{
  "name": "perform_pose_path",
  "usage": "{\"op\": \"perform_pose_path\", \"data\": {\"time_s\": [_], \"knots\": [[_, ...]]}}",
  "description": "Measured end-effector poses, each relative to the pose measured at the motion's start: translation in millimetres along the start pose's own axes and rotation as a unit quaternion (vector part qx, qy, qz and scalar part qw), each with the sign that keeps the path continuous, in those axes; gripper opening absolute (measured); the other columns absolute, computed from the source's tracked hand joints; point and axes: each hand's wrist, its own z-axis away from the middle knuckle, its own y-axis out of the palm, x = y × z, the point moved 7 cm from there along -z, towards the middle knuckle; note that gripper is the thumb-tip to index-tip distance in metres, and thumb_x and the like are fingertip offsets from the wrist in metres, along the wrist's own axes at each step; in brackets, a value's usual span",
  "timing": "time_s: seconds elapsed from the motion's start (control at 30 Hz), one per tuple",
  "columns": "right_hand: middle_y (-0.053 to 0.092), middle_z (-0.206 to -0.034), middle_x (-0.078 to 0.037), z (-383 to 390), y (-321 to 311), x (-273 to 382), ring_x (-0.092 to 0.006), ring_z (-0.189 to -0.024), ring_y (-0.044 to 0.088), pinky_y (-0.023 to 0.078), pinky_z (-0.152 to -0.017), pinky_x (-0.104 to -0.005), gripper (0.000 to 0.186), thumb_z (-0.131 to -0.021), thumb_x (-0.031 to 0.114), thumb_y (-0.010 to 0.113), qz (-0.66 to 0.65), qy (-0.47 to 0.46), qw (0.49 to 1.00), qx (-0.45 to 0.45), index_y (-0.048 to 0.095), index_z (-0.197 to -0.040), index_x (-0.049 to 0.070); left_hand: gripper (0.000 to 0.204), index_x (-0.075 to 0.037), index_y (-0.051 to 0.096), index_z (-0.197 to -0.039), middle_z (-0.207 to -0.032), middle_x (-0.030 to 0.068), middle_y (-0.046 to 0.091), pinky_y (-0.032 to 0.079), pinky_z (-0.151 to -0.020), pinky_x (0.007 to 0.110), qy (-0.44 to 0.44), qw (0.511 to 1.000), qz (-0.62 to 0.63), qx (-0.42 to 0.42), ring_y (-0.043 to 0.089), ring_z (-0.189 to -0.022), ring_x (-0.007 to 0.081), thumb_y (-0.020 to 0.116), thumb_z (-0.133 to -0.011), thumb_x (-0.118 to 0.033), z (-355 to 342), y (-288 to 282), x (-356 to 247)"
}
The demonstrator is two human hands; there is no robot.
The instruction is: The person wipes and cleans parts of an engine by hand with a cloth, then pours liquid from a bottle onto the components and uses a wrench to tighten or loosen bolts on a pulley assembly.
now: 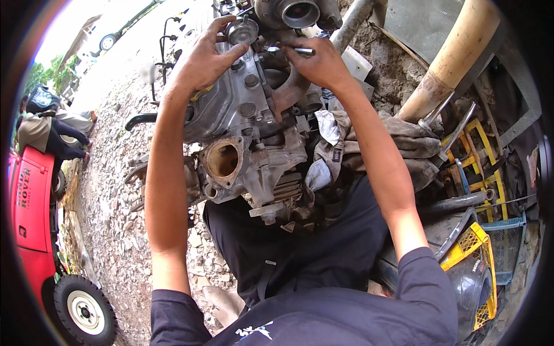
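Note:
An engine (231, 109) with a grey metal cover lies in front of me, its exhaust manifold (288, 95) rusty brown. At its far end, my left hand (210, 55) curls its thumb and fingers around a round metal canister (242, 30). Beside it, my right hand (317, 60) is closed on a slim silver hand tool (297, 51), whose working end I cannot make out among the parts. A turbocharger (294, 12) with a round, dark opening sits just beyond both hands. Nearest me, the engine has a rusty flanged outlet (223, 160).
Dirty cloths (392, 138) lie right of the engine, by a thick bamboo pole (450, 57). Yellow crates (476, 155) and metal bars crowd the right side. Gravel (121, 190) covers the left ground, with a red vehicle (34, 213) and people (49, 127) beyond.

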Motion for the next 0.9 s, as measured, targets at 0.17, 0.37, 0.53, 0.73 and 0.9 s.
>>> {"op": "perform_pose_path", "data": {"time_s": [0.17,0.37,0.53,0.73,0.9], "knots": [[0.07,-0.09,-0.016,12,9,2,-0.0326,-0.085,0.067,0.052,-0.076,-0.037,0.019,-0.085,0.021,0.068,0.077,-0.139,0.977,-0.142,0.071,-0.098,0.007,0.062,-0.01,0.042,-0.138,-0.128,0.0167,0.055,0.047,-0.097,0.04,0.0,0.999,0.039,0.008,0.055,-0.118,0.0281,0.068,-0.086,-0.032,-4,5,-1],[0.07,-0.088,-0.014,2,10,-8,-0.0306,-0.083,0.067,0.051,-0.074,-0.0352,0.021,-0.086,0.021,0.068,-0.014,-0.056,0.996,-0.061,0.071,-0.101,0.007,0.061,-0.011,0.042,-0.139,-0.128,0.0159,0.055,0.047,-0.094,0.039,-0.018,0.999,0.024,0.013,0.057,-0.115,0.0277,0.068,-0.087,-0.03,-2,2,5],[0.07,-0.089,-0.014,-2,20,-12,-0.0306,-0.083,0.067,0.051,-0.074,-0.0344,0.022,-0.087,0.022,0.067,-0.053,-0.033,0.998,0.024,0.07,-0.103,0.007,0.067,-0.012,0.042,-0.139,-0.124,0.0194,0.057,0.049,-0.093,0.041,0.004,1.0,0.013,-0.003,0.057,-0.115,0.0315,0.068,-0.083,-0.038,0,1,9],[0.069,-0.096,-0.013,0,21,-11,-0.0323,-0.094,0.065,0.051,-0.083,-0.0404,0.023,-0.084,0.027,0.066,-0.04,-0.024,0.997,-0.059,0.072,-0.099,0.011,0.069,-0.012,0.04,-0.14,-0.121,0.02,0.058,0.05,-0.089,0.041,0.005,1.0,0.01,-0.004,0.06,-0.108,0.0297,0.069,-0.082,-0.038,-1,3,1],[0.068,-0.09,-0.016,-1,21,-22,-0.0365,-0.085,0.064,0.051,-0.077,-0.0434,0.017,-0.083,0.025,0.067,-0.057,0.034,0.989,-0.13,0.07,-0.088,0.008,0.07,-0.01,0.04,-0.139,-0.118,0.0196,0.058,0.052,-0.085,0.038,0.005,1.0,0.0,0.0,0.061,-0.101,0.0269,0.069,-0.082,-0.036,-1,2,-4]]}}
